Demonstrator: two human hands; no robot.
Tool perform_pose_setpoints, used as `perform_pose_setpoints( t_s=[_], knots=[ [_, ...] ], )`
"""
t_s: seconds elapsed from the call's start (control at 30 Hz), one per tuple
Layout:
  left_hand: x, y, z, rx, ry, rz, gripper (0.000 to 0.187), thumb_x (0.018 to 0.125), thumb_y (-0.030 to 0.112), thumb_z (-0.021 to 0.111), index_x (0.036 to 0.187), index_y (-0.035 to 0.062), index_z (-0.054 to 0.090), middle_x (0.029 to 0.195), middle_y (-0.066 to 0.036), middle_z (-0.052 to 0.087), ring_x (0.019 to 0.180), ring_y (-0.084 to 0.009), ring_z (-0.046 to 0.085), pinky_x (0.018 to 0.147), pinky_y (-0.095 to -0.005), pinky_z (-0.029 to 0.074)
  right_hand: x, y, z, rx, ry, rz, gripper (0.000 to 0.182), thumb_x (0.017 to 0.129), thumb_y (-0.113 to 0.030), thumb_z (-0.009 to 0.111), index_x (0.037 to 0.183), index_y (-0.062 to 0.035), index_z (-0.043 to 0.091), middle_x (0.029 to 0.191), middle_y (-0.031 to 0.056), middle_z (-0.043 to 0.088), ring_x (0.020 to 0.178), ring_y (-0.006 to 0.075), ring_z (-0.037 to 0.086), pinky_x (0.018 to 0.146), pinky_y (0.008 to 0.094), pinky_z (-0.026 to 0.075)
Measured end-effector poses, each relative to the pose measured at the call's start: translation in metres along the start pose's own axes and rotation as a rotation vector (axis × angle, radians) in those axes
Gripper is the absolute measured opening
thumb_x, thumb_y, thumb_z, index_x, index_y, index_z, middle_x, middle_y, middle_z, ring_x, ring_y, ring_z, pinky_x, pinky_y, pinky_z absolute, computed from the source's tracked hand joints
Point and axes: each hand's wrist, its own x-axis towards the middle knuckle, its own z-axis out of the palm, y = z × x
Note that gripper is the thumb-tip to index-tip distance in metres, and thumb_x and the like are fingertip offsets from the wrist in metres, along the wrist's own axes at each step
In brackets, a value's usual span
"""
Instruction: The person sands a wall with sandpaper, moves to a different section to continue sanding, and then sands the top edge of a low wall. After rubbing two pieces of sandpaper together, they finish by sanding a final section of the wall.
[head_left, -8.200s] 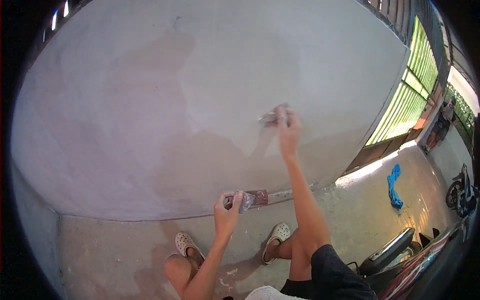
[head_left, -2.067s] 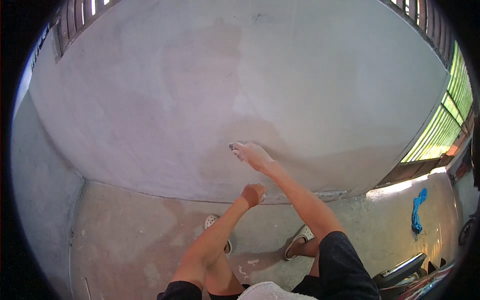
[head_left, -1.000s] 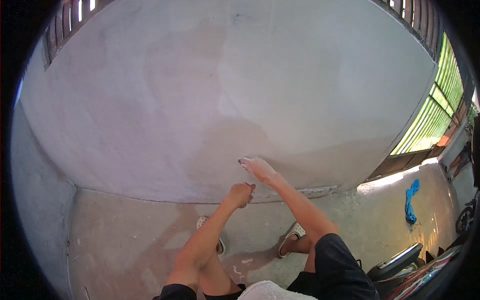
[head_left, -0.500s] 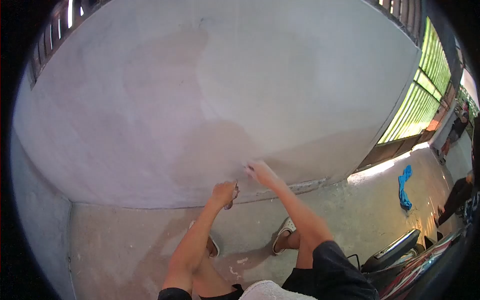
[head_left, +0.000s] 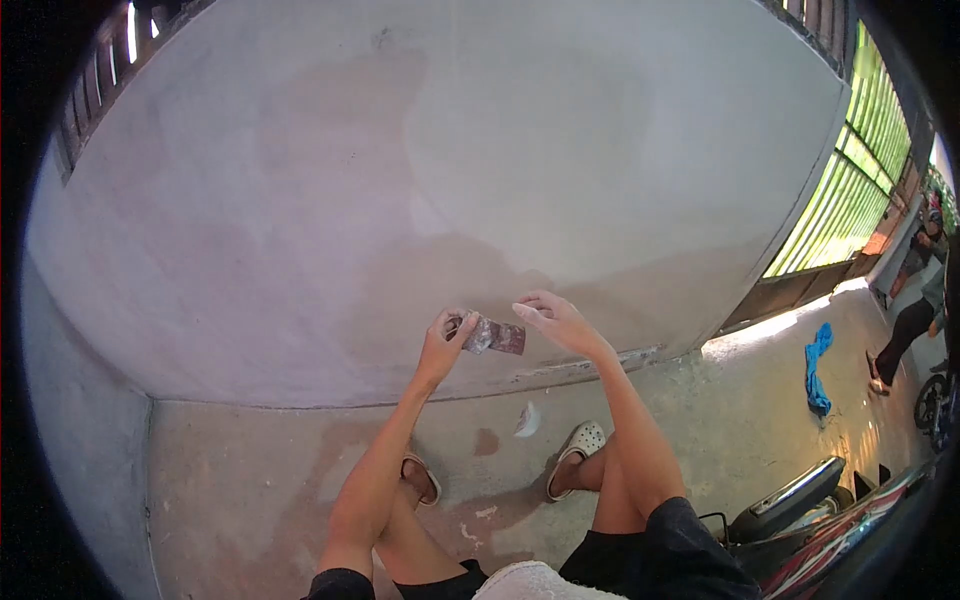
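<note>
A folded dark reddish-brown piece of sandpaper [head_left: 506, 338], smeared with white powder, is pinched between the thumb and fingers of my left hand [head_left: 441, 342]. Just to its right, my right hand [head_left: 556, 321] is held with bent, slightly spread fingers and whitish fingertips, holding nothing. Behind both hands rises a pale plastered wall [head_left: 620, 130] with darker patches. Below the sandpaper, a small white powdery patch [head_left: 527, 420] shows against the floor, with a dark reddish spot [head_left: 486, 441] to its left.
The concrete floor [head_left: 250, 480] runs along the wall's base between my clog-clad feet. A blue cloth [head_left: 818, 370] lies at the right, beyond a parked motorbike [head_left: 790, 500]. A slatted gate [head_left: 840, 200] stands at the right, and another person [head_left: 915, 320] is at the far right edge.
My left hand has risen and turned, bringing the sandpaper into plain view. My right hand has shifted up and right, its fingers loosened. A white patch now shows below; the distant person has moved.
</note>
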Motion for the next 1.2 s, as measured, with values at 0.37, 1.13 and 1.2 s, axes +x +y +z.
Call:
perform_pose_setpoints(
  t_s=[0.37, 1.13, 1.2],
  knots=[
    [-0.002, 0.016, 0.011, -0.056, -0.001, -0.084, 0.026, 0.092, 0.023, 0.072, 0.101, 0.0016, 0.062, 0.090, -0.003, 0.064, 0.081, -0.0082, 0.059, 0.072, -0.0244, 0.049, 0.003, -0.014, 0.015, -0.168, -0.062, -0.240, 0.038, 0.088, -0.035, 0.072, 0.097, 0.0010, 0.066, 0.090, 0.0093, 0.068, 0.082, 0.0192, 0.064, 0.077, 0.0324, 0.050],
    [0.157, 0.323, 0.143, 1.217, -0.124, 1.476, 0.018, 0.084, 0.003, 0.066, 0.098, 0.0030, 0.055, 0.119, -0.010, 0.058, 0.115, -0.0310, 0.053, 0.095, -0.0456, 0.044, -0.061, 0.075, -0.121, 0.954, 0.746, 0.144, 0.020, 0.093, -0.019, 0.068, 0.103, -0.0055, 0.058, 0.084, 0.0011, 0.061, 0.074, 0.0089, 0.058, 0.063, 0.0255, 0.046],
    [0.167, 0.322, 0.140, 1.300, -0.126, 1.575, 0.013, 0.088, 0.005, 0.062, 0.098, 0.0032, 0.055, 0.130, -0.010, 0.055, 0.126, -0.0292, 0.050, 0.099, -0.0469, 0.042, -0.068, 0.086, -0.131, 0.951, 0.772, 0.150, 0.020, 0.092, -0.019, 0.068, 0.103, -0.0056, 0.058, 0.083, 0.0009, 0.060, 0.073, 0.0086, 0.058, 0.062, 0.0254, 0.045]
  ],
)
